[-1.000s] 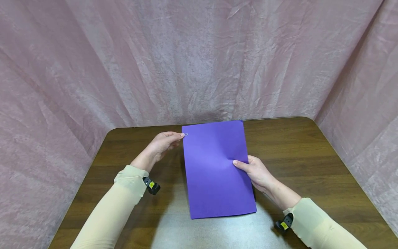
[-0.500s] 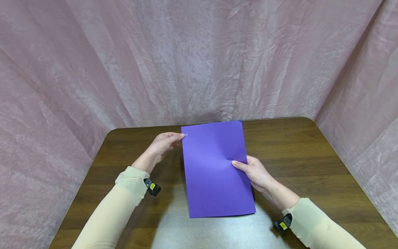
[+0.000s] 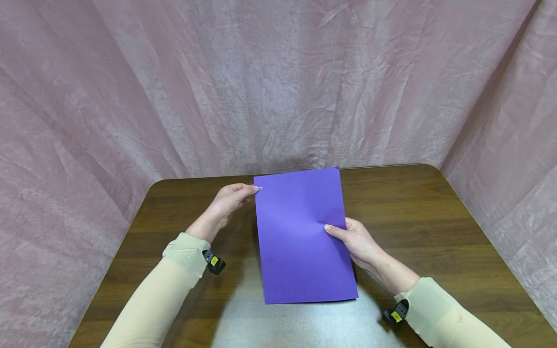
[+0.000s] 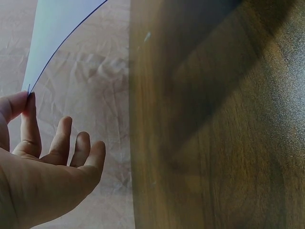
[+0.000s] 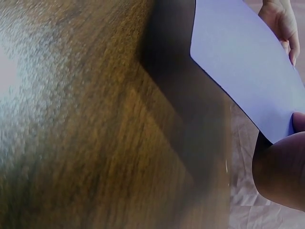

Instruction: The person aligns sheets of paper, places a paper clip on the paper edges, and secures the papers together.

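A purple sheet of paper (image 3: 300, 261), seemingly more than one layer at its lower right corner, is held up over the table between both hands. My right hand (image 3: 363, 244) grips its right edge, thumb on the front face and the other fingers hidden behind; the paper dents around the thumb. At the upper left edge, my left hand (image 3: 230, 200) pinches a small white paper clip (image 3: 260, 188) between thumb and index finger, and the clip lies over the sheet's edge. In the left wrist view the other fingers (image 4: 61, 138) of that hand stand loosely spread, away from the paper (image 4: 57, 28).
The brown wood-grain table (image 3: 413, 212) has rounded far corners and a bright glare near its front. Pink curtains (image 3: 278, 87) hang close behind its far edge and on both sides. Each wrist carries a small black camera (image 3: 214, 262).
The paper and both hands have shifted very slightly to the left. The grips on the sheet and the paper clip stay the same.
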A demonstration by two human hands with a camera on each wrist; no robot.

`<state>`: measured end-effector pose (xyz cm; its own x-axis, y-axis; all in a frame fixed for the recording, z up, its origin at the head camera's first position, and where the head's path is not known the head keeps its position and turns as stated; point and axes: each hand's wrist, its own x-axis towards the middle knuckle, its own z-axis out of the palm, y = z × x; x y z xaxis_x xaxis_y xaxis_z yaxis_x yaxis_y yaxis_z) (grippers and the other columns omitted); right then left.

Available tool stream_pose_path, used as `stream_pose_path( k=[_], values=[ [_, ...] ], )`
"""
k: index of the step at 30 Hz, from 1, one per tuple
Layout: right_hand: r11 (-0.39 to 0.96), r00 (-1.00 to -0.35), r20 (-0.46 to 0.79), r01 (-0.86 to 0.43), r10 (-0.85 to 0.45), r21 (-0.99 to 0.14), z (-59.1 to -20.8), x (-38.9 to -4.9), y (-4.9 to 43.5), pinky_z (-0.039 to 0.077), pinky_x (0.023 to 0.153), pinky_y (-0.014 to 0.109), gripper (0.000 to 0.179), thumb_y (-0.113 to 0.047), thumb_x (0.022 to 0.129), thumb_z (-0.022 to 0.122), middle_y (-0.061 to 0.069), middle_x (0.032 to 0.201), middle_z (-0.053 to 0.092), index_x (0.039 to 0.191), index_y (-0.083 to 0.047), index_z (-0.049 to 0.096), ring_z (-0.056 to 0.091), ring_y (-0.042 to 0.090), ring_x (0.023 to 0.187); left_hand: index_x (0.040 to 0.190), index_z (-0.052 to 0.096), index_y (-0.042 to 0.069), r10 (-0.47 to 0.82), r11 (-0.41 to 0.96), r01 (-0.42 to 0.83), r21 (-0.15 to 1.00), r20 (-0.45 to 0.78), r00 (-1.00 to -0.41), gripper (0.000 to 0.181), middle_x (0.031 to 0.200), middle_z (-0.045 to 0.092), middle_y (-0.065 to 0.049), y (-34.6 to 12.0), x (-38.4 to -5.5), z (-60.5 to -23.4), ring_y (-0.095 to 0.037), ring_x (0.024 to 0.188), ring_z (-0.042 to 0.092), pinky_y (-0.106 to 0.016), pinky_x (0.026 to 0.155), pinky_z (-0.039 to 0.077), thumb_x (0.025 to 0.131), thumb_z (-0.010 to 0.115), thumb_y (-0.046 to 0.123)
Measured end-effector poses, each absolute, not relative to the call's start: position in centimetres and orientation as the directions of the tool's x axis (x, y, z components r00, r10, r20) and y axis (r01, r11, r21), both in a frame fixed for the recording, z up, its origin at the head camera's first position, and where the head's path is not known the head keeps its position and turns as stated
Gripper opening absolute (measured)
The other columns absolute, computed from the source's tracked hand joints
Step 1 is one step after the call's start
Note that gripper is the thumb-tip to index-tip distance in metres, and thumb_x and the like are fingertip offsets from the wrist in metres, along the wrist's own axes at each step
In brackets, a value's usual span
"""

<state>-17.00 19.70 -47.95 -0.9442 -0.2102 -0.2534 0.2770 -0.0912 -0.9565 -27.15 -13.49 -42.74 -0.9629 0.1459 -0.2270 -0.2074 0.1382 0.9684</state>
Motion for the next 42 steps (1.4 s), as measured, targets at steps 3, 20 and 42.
stream_pose_path(
  k=[3, 20, 42],
  values=[
    [-0.095, -0.944, -0.260, 0.283, -0.204, -0.954, -47.99, -17.00, 19.60, 0.059, 0.069, 0.037, 0.021, -0.016, 0.100, 0.066, 0.006, 0.089, 0.075, 0.116, -0.002, 0.065, 0.072, 0.020, 0.077, 0.090, 0.073, 0.014, 0.154, 0.141, -0.207, 0.968, -0.228, -0.961, 0.011, 0.093, 0.066, 0.005, -13.57, -27.17, -42.83, -0.019, 0.091, 0.055, -0.029, 0.085, 0.043, 0.093, 0.075, 0.024],
    [-0.102, -0.943, -0.257, 0.283, -0.211, -0.954, -48.08, -16.85, 19.77, 0.060, 0.070, 0.038, 0.029, -0.016, 0.100, 0.066, 0.006, 0.091, 0.076, 0.123, 0.000, 0.062, 0.073, 0.021, 0.079, 0.090, 0.073, 0.015, 0.179, 0.114, -0.226, 0.967, -0.244, -0.953, 0.010, 0.086, 0.064, 0.007, -13.56, -27.02, -42.74, -0.020, 0.091, 0.055, -0.037, 0.094, 0.045, 0.094, 0.075, 0.024],
    [-0.097, -0.939, -0.265, 0.291, -0.218, -0.952, -48.02, -16.95, 19.44, 0.060, 0.069, 0.038, 0.029, -0.017, 0.100, 0.066, 0.007, 0.090, 0.075, 0.123, 0.001, 0.062, 0.073, 0.022, 0.077, 0.092, 0.073, 0.011, 0.202, 0.031, -0.256, 0.966, -0.257, -0.945, 0.005, 0.095, 0.072, 0.004, -13.96, -27.10, -43.17, -0.016, 0.100, 0.062, -0.051, 0.114, 0.037, 0.095, 0.073, 0.015]
  ],
)
